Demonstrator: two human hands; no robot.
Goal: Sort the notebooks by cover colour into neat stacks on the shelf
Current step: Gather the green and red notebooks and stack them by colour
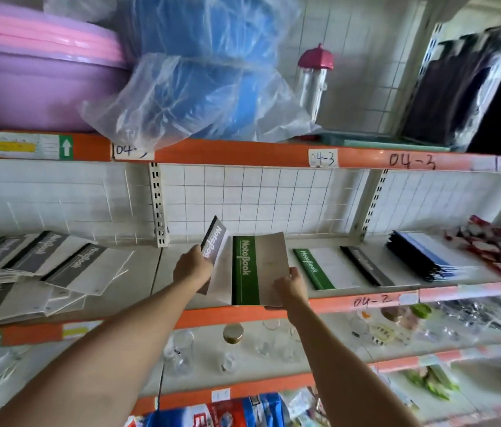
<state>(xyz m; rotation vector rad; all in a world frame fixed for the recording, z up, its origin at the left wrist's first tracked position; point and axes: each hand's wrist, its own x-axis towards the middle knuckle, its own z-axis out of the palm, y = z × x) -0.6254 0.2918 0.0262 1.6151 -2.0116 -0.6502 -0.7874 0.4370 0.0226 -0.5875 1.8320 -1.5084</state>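
A metal shelving unit [243, 155] with orange front rails is seen from below, handwritten labels such as "04-3" being stuck along the rails. Behind the shelving unit, a white tiled wall [243, 204] with dark grout lines is shown. White perforated uprights [158, 208] are fixed against the wall, between the shelf levels. The boards of the shelving unit are lit evenly by soft daylight.
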